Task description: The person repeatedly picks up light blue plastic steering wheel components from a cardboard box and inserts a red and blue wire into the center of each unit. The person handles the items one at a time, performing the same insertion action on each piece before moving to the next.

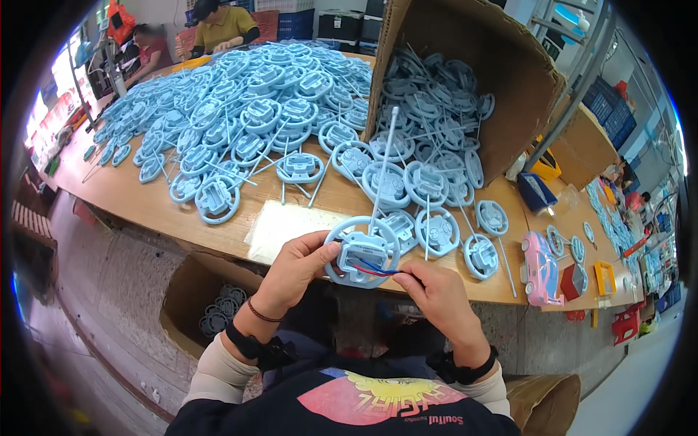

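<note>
A light blue toy steering wheel (pixel 366 245), with a thin rod sticking up from it, is gripped at its left rim by my left hand (pixel 299 265). Its boxy hub faces me, and red and blue wires (pixel 374 269) come out of it. The free ends of those wires are pinched between the thumb and fingers of my right hand (pixel 435 291). Just beyond the wheel, more blue steering wheels (pixel 438 232) lie on the wooden table. A pale sheet (pixel 291 231) lies flat on the tabletop to the left of the wheel.
A big heap of steering wheels (pixel 254 109) covers the far table. An upended cardboard box (pixel 509 131) holds more. On the right stand a pink toy car (pixel 539 269) and a yellow tray (pixel 604 278). Below left is an open carton (pixel 178 305). Two people sit across the table.
</note>
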